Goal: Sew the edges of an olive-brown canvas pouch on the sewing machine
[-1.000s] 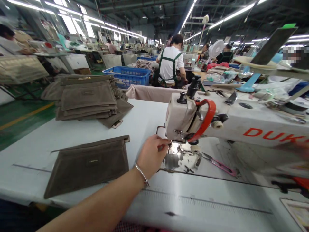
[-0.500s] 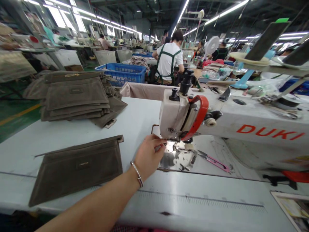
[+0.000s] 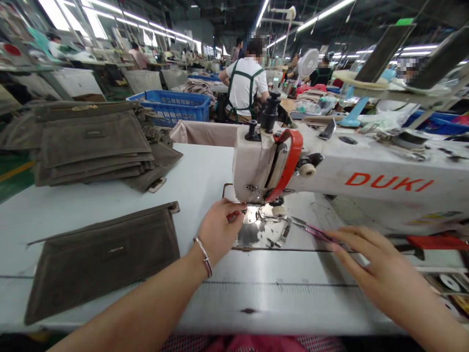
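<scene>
My left hand [image 3: 222,226] is at the needle end of the white sewing machine [image 3: 366,178], thumb and forefinger pinched together beside the presser foot. Whatever lies between those fingertips is too small to make out. On the right, my right hand [image 3: 377,266] has its thumb and fingers closed around the pink-handled thread snips [image 3: 311,230], whose blades point left toward the needle plate [image 3: 256,233]. A dark grey-brown fabric pouch [image 3: 106,259] with a small metal label lies flat on the table, left of my left hand.
Similar pouches are stacked [image 3: 91,142] at the table's back left. Behind the machine hang a pink cloth bin [image 3: 205,133] and, farther off, a blue plastic basket [image 3: 172,105]. A person in a white shirt [image 3: 247,83] sits beyond. Thread cones [image 3: 384,51] stand back right.
My right hand has come in from the right and taken hold of the thread snips. My left hand keeps its pinch by the needle. The whole view has shifted slightly.
</scene>
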